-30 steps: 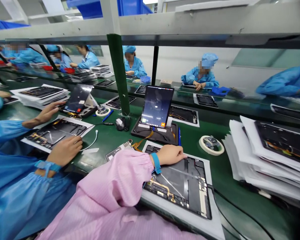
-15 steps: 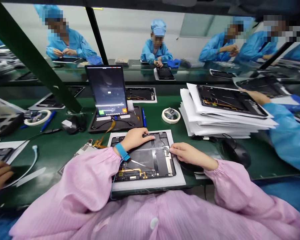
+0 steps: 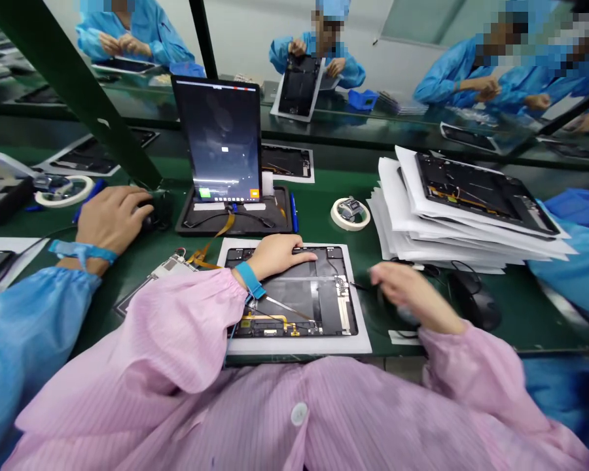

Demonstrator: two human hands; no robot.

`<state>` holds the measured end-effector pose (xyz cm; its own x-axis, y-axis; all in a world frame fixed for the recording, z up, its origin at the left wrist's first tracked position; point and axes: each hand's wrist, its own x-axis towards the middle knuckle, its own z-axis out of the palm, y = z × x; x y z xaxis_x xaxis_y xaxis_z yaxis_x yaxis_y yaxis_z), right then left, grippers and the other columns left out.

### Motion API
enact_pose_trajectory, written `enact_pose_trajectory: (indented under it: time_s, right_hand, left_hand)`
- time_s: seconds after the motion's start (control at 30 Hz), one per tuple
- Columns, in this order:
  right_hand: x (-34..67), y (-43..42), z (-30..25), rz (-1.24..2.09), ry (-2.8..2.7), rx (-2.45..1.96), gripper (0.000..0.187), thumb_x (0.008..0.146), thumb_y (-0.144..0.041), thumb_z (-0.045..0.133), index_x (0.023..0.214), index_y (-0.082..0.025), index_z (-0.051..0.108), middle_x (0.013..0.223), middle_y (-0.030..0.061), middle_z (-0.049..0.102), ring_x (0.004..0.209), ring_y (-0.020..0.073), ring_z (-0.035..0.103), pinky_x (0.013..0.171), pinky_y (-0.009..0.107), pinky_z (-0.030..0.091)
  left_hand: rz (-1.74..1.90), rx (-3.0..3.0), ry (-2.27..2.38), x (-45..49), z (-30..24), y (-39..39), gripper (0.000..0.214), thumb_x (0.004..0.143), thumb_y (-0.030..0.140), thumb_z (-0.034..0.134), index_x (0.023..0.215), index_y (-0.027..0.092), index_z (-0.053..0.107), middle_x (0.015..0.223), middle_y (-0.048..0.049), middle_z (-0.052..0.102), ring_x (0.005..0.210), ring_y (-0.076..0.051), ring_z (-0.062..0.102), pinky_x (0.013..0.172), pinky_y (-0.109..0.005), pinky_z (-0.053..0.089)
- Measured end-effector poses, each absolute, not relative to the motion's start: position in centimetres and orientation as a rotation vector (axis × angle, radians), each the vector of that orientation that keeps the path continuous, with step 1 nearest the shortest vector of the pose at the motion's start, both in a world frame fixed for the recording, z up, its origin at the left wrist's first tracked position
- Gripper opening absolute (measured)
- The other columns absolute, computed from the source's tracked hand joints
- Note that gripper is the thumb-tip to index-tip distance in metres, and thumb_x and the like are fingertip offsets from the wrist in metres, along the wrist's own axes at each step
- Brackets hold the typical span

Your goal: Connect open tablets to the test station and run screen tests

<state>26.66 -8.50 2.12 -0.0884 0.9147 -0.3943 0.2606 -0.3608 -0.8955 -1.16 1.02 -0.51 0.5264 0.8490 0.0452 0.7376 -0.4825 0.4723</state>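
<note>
An opened tablet chassis (image 3: 304,301) lies on a white sheet (image 3: 363,337) right in front of me. My left hand (image 3: 279,255) rests flat on its top left part, fingers stretched towards the right, a blue wrist strap on the wrist. My right hand (image 3: 410,297) hovers just right of the chassis, blurred by motion, fingers curled; a thin dark tip pokes out towards the chassis edge. A lit tablet (image 3: 220,140) stands upright in a black tray (image 3: 235,219) behind the chassis.
A tall stack of chassis on white sheets (image 3: 471,209) sits at the right, a black mouse (image 3: 474,304) before it. A tape roll (image 3: 351,214) lies mid-table. A co-worker's hand (image 3: 110,219) at left covers another mouse. A green post (image 3: 78,91) slants at left.
My right hand has pulled away from the chassis edge to the right. The co-worker's hand at left has reached up onto the mouse. My view has dropped lower and closer.
</note>
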Motion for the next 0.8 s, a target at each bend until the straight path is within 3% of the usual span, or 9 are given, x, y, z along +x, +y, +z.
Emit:
enact_pose_trajectory:
  time_s: [0.07, 0.17, 0.23, 0.33, 0.5, 0.8]
  right_hand:
    - [28.0, -9.2, 3.6, 1.221, -1.175, -1.591, 0.034, 0.083, -0.053, 0.061, 0.079, -0.020, 0.056, 0.039, -0.0092, 0.029, 0.031, 0.0053, 0.020, 0.032, 0.020, 0.012]
    - [27.9, -10.8, 5.1, 1.086, -1.134, -1.438, 0.031, 0.089, -0.050, 0.056, 0.100, -0.021, 0.061, 0.057, 0.0005, 0.056, 0.045, 0.0118, 0.048, 0.037, 0.022, 0.029]
    - [26.7, -11.6, 4.8, 1.106, -1.250, -1.391, 0.034, 0.091, -0.052, 0.052, 0.100, -0.021, 0.064, 0.073, 0.0053, 0.063, 0.060, 0.0155, 0.056, 0.045, 0.024, 0.037]
    - [24.5, -11.8, 3.0, 1.067, -1.530, -1.515, 0.030, 0.091, -0.046, 0.054, 0.093, -0.019, 0.067, 0.072, 0.0035, 0.060, 0.060, 0.0136, 0.051, 0.054, 0.026, 0.040]
    - [23.0, -10.5, -0.3, 0.986, -1.678, -1.515, 0.032, 0.094, -0.037, 0.050, 0.122, -0.023, 0.050, 0.072, -0.0021, 0.051, 0.069, 0.0146, 0.052, 0.068, 0.028, 0.043]
    - [23.2, -9.9, -1.0, 0.984, -1.673, -1.529, 0.028, 0.095, -0.037, 0.046, 0.118, -0.023, 0.050, 0.078, -0.0011, 0.051, 0.072, 0.0144, 0.050, 0.069, 0.027, 0.041]
  left_hand:
    - [0.375, 2.362, 1.312, -1.2, -0.4, 1.1, 0.057, 0.081, 0.073, 0.044, 0.079, 0.020, 0.062, 0.076, -0.0025, 0.067, 0.070, -0.019, 0.059, 0.055, -0.027, 0.027]
    - [0.363, 2.351, 1.335, -1.2, -0.4, 1.1, 0.057, 0.081, 0.073, 0.045, 0.079, 0.019, 0.063, 0.076, -0.0027, 0.066, 0.071, -0.019, 0.059, 0.056, -0.028, 0.028]
    - [0.363, 2.353, 1.343, -1.2, -0.4, 1.0, 0.055, 0.082, 0.072, 0.045, 0.081, 0.019, 0.063, 0.077, -0.0025, 0.066, 0.072, -0.019, 0.059, 0.056, -0.027, 0.028]
    - [0.364, 2.367, 1.339, -1.2, -0.4, 0.9, 0.052, 0.084, 0.069, 0.046, 0.082, 0.020, 0.063, 0.079, -0.0017, 0.067, 0.073, -0.019, 0.059, 0.056, -0.027, 0.027]
    - [0.359, 2.380, 1.344, -1.1, -0.3, 0.8, 0.052, 0.085, 0.068, 0.044, 0.082, 0.020, 0.063, 0.081, -0.0015, 0.068, 0.071, -0.018, 0.058, 0.056, -0.026, 0.026]
    - [0.382, 2.387, 1.323, -1.1, -0.4, 0.8, 0.054, 0.085, 0.069, 0.043, 0.082, 0.019, 0.064, 0.080, -0.0025, 0.068, 0.070, -0.018, 0.057, 0.057, -0.026, 0.027]
